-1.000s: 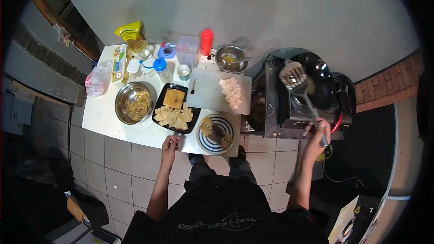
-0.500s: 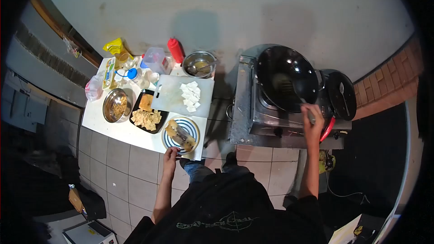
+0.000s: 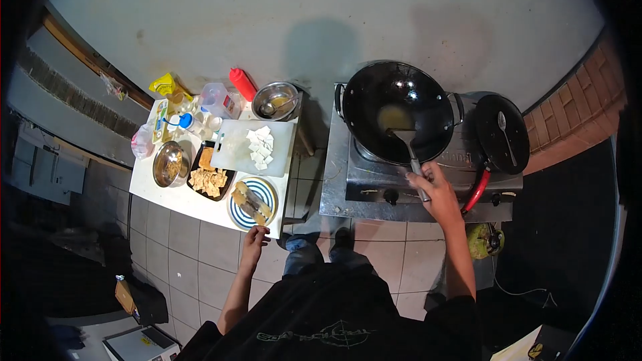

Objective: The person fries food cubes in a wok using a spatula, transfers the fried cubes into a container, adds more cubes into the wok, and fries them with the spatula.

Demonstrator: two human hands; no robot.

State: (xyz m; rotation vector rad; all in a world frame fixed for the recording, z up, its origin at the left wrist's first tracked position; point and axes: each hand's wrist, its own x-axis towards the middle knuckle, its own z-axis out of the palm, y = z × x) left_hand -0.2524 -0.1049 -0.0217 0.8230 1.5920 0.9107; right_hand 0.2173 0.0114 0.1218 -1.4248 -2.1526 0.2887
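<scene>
My right hand (image 3: pixel 435 194) is wrapped around the grey handle of a metal spatula (image 3: pixel 413 155). The spatula's flat blade rests inside a black wok (image 3: pixel 364 97), by a small yellowish pool of liquid (image 3: pixel 396 118) at the bottom. The wok sits on a metal gas stove (image 3: pixel 368 190). My left hand (image 3: pixel 253 244) hangs at the table's front edge with loosely bent fingers, apparently holding nothing. Nearest to it is a blue-ringed plate (image 3: pixel 235 212) with a pale, brownish food item (image 3: pixel 251 202) in what looks like clear wrap.
White cubes (image 3: pixel 261 148) lie on a cutting board (image 3: pixel 231 144). The white table (image 3: pixel 157 187) also holds a black tray (image 3: pixel 194 184) of golden pieces, metal bowls (image 3: pixel 274 101), a red squeeze bottle (image 3: pixel 243 84) and several containers. A red-handled pan (image 3: pixel 491 140) with a spoon stands right of the wok.
My right hand and the spatula have shifted left and toward me in the wok. The view has turned slightly, and the pool is now plainly visible. My left hand stays near the plate.
</scene>
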